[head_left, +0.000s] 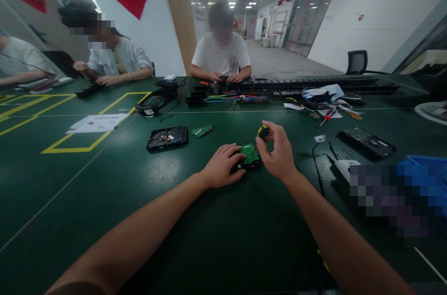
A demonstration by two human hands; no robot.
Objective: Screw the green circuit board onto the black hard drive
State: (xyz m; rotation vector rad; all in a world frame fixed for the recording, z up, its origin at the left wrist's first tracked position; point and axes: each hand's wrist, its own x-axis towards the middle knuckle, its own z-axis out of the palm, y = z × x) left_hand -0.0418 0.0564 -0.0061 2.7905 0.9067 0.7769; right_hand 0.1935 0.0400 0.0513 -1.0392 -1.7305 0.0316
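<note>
A hard drive with a green circuit board (250, 155) lies on the dark green table (195, 220) in front of me. My left hand (223, 164) rests on its left side, fingers bent over the drive and pressing it down. My right hand (277, 151) is closed round a screwdriver with a yellow and black handle (262, 131), held upright over the board's right edge. The screwdriver's tip is hidden behind my fingers.
Another hard drive (167, 138) and a loose green board (202, 130) lie to the left. A third drive (366, 142) lies at the right, with a white device and black cable (344, 164) nearer. Two people sit across the table among cables and tools (237, 97). Papers (98, 123) lie far left.
</note>
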